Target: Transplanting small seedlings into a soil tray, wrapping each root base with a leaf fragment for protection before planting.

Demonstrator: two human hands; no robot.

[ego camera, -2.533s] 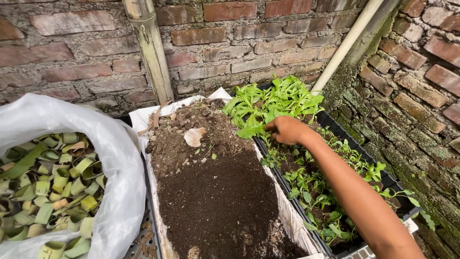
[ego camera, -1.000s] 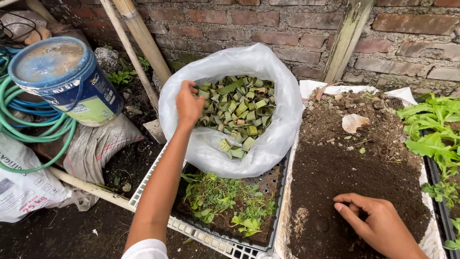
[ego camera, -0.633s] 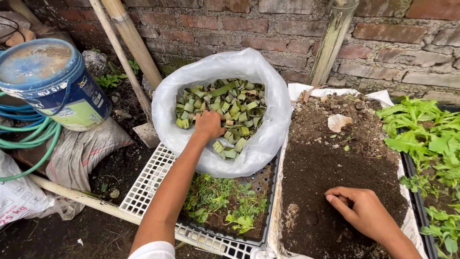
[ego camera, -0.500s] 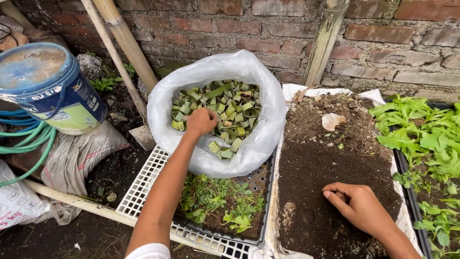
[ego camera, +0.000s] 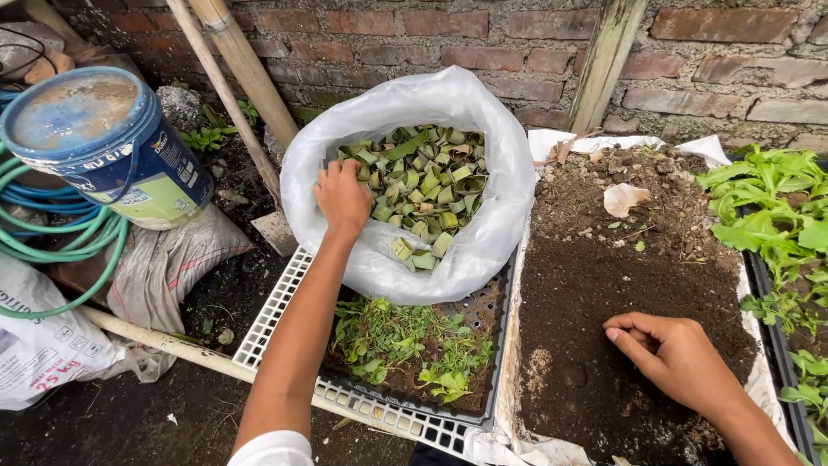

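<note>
My left hand [ego camera: 342, 198] reaches into a white plastic bag [ego camera: 483, 233] full of small green folded leaf cups [ego camera: 427, 185]; its fingers curl down among the cups, and whether it holds one is hidden. My right hand [ego camera: 673, 354] rests with fingers loosely bent on dark soil [ego camera: 621, 293] in a white-lined bed, next to a small hole [ego camera: 572, 375] in the soil. Nothing is visibly in that hand.
A black seedling tray [ego camera: 414, 354] on a white crate [ego camera: 276, 306] sits under the bag. Green seedlings [ego camera: 776, 224] fill a tray at right. A blue bucket [ego camera: 103, 147], green hose [ego camera: 60, 250], bamboo poles [ego camera: 241, 60], sacks and a brick wall surround the beds.
The view swung left from the seedlings to the bag. My left hand reached into the leaf cups and shifted to the bag's left side. My right hand settled on the soil.
</note>
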